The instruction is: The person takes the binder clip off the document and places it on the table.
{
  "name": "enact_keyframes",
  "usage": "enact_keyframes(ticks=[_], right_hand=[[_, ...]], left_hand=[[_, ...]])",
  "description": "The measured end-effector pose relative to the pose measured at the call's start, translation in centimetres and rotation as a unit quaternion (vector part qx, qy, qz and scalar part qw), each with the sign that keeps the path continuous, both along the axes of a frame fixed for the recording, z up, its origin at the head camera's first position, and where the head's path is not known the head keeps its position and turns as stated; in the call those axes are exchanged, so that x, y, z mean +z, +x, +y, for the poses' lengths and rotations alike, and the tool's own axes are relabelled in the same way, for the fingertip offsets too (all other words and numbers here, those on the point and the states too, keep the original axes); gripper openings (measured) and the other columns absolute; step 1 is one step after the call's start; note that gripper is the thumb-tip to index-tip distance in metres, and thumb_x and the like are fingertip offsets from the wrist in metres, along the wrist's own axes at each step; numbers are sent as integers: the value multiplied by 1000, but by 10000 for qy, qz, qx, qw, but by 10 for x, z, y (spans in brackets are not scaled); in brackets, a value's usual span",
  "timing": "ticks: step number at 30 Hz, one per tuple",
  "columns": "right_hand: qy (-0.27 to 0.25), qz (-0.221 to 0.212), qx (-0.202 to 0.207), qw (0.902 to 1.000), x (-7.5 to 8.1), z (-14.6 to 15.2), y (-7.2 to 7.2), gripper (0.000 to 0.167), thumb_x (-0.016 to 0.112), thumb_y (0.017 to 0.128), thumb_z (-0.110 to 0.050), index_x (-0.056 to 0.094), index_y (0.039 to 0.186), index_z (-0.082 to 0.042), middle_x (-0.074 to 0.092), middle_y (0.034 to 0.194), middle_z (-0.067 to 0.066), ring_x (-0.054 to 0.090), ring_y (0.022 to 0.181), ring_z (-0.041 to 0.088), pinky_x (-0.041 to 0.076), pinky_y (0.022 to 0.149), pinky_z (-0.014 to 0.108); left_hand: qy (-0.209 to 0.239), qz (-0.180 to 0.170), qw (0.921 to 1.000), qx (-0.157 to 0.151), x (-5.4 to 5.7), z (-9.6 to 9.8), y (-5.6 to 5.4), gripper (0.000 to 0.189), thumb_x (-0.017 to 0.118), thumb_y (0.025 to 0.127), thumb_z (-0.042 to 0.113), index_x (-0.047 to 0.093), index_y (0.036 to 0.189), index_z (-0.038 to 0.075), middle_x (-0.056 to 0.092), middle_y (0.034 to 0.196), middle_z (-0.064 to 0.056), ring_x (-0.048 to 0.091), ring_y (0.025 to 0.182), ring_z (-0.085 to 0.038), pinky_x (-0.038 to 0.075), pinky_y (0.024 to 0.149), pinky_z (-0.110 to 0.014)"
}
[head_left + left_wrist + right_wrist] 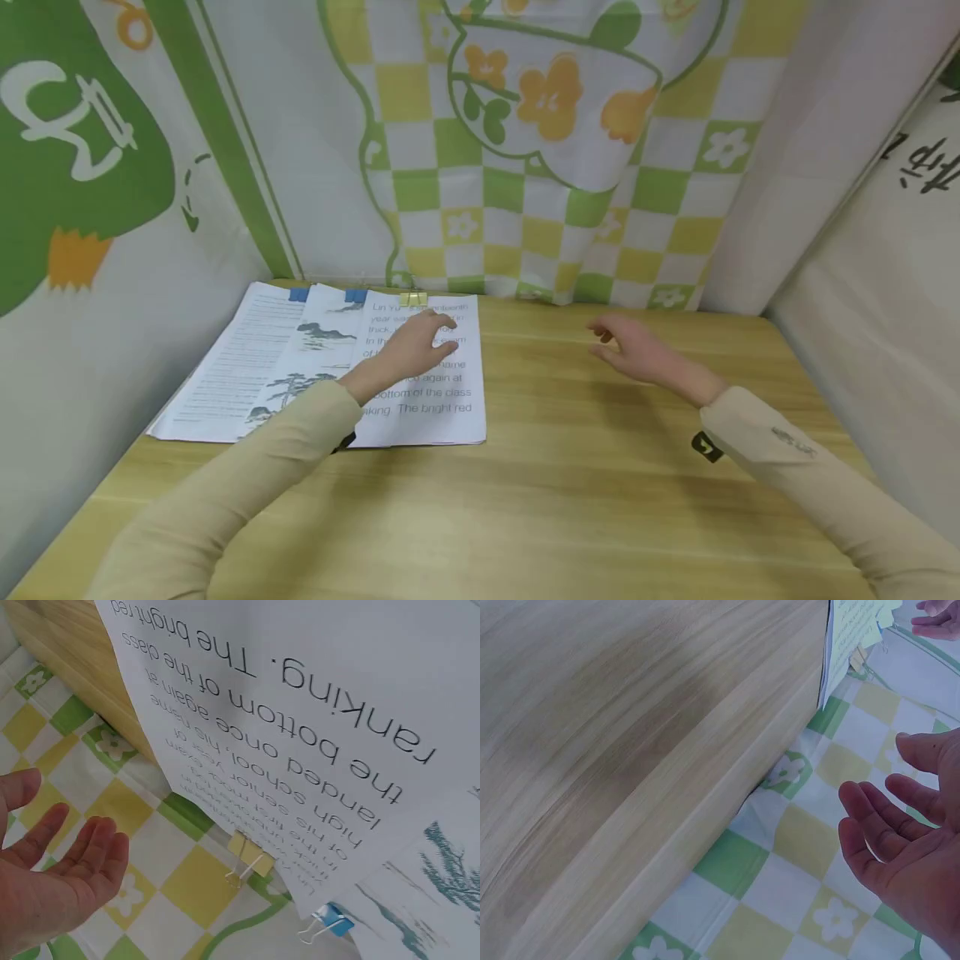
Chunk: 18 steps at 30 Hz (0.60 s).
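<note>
My left hand [414,346] hovers over the large-print text sheets [427,425], its fingers loosely bent with nothing between them. Those sheets carry a yellow binder clip [413,299] on their top edge. Beside them, partly overlapped, lies a stack with an ink landscape picture [315,333], held by a blue binder clip [356,296]. Farthest left is a stack of small-print pages [217,358] under another blue binder clip [298,294]. Over the bare wood on the right, my right hand [637,348] hangs in the air, fingers relaxed and holding nothing.
The wooden table [570,500] runs back to a checked green, yellow and white curtain [517,200]. White printed cloth walls [225,167] stand at both sides. A dark tag or strap piece [707,447] shows at the right sleeve.
</note>
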State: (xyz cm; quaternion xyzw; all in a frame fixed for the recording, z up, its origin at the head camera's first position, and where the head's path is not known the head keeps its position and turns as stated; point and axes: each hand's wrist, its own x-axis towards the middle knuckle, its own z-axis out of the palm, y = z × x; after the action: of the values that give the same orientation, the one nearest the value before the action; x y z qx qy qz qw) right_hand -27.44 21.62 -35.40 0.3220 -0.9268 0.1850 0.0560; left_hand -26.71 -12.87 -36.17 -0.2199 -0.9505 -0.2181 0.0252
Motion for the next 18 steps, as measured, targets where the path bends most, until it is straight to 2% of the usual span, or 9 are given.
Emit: enact_keyframes(ticks=[3,5,10,14,18], right_hand=[[102,149,20,9998,-2,-8,-1,28,64,88,-7,58,110,9,65,100,24,64,88,33,52,79,47],[234,193,49,9995,-3,-17,-3,26,64,87,-7,60,108,8,67,97,22,65,86,32,52,77,46],[372,163,277,9988,-11,-40,-7,23,64,86,-7,61,104,7,68,92,19,65,85,31,52,74,43],[340,10,456,9984,-20,-61,-11,23,64,86,-6,62,103,9,68,91,19,65,84,30,53,75,42],[272,-543,386,9974,-29,-84,-18,25,62,89,-8,60,107,9,68,95,20,65,89,30,53,80,41]], left_hand=[[38,-201,9979,616,-4,-14,1,32,58,92,15,59,118,-5,61,120,-23,56,113,-38,45,95,-49],[-22,-429,9936,1046,-7,-28,-1,33,56,92,14,58,118,-6,60,120,-25,56,111,-39,46,93,-49],[-27,-948,9749,2015,-18,-64,-5,34,54,91,11,55,118,-9,58,118,-28,59,101,-38,49,87,-47],[152,-1222,9586,2566,-27,-85,-7,35,53,88,7,53,118,-12,58,118,-30,59,101,-40,49,87,-46],[319,-1440,9455,2904,-36,-98,-8,38,50,87,5,52,120,-13,56,119,-30,58,104,-40,49,89,-45]])
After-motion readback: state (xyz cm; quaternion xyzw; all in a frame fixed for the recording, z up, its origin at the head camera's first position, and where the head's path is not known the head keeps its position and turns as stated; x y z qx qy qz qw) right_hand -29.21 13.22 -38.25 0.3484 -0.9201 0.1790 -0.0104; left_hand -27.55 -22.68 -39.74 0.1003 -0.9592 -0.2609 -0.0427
